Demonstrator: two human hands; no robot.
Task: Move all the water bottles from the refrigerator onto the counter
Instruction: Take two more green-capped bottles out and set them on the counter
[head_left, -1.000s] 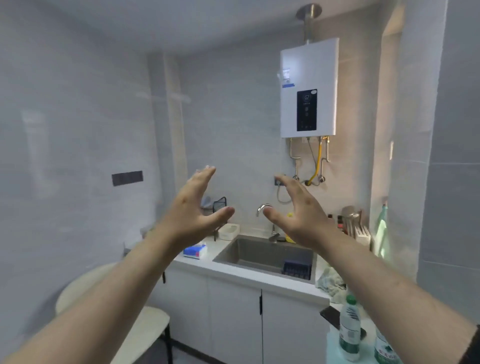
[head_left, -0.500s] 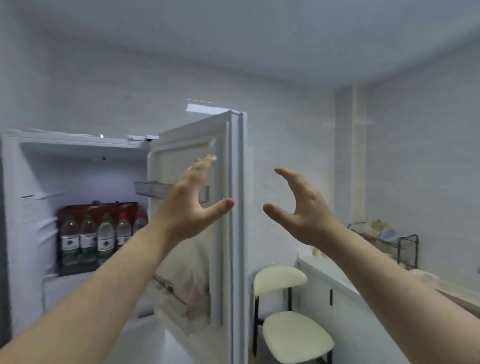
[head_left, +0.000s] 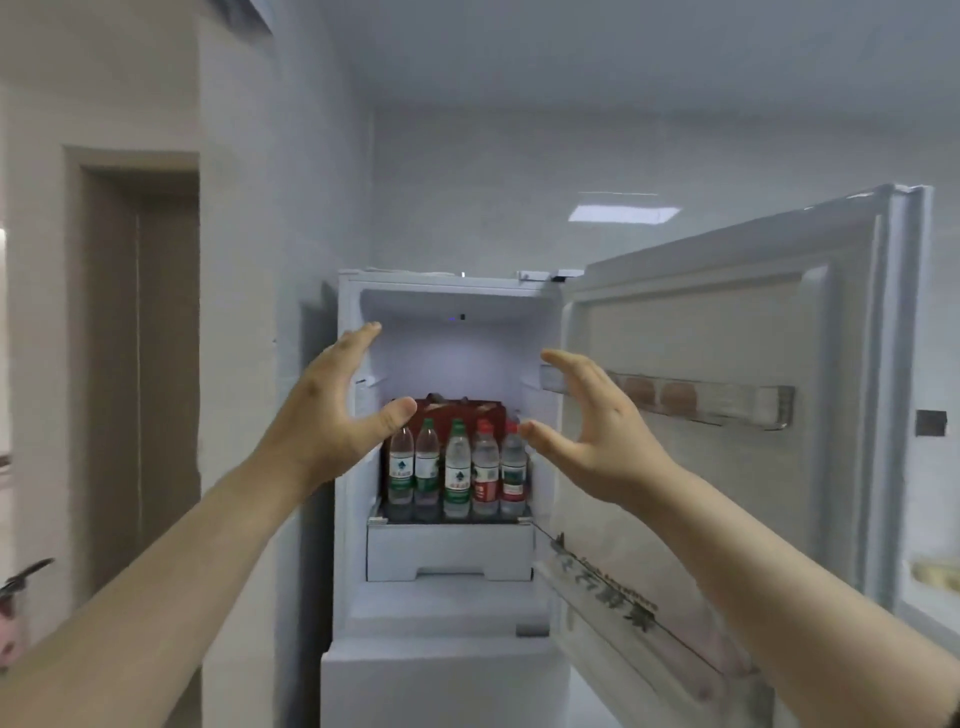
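Both arms reach toward the open refrigerator (head_left: 447, 597). The left hand (head_left: 332, 421) and right hand (head_left: 597, 436) hang in the air, fingers spread wide and empty, palms facing each other. Between them, further back, five water bottles (head_left: 457, 470) stand upright in a row on a shelf, three with green caps, two with red, in front of a red carton (head_left: 457, 408). The refrigerator door (head_left: 727, 415) swings out to the right.
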